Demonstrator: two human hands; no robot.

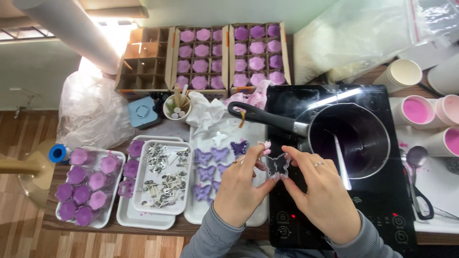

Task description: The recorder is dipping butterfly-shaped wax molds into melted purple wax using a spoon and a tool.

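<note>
Your left hand (239, 191) and right hand (321, 196) pinch the clear butterfly mould (277, 166) between them at twelve o'clock, wings spanning nine to three, equally near both.

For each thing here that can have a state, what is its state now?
butterfly mould: clear, held up by both hands.
left hand: gripping the mould's left edge.
right hand: gripping its right edge.
saucepan: on the cooktop, holding dark purple liquid.
left box: compartments empty.
middle box: filled with purple candles.
wick tray: full of metal wick tabs.
scissors: closed, lying flat.
</note>
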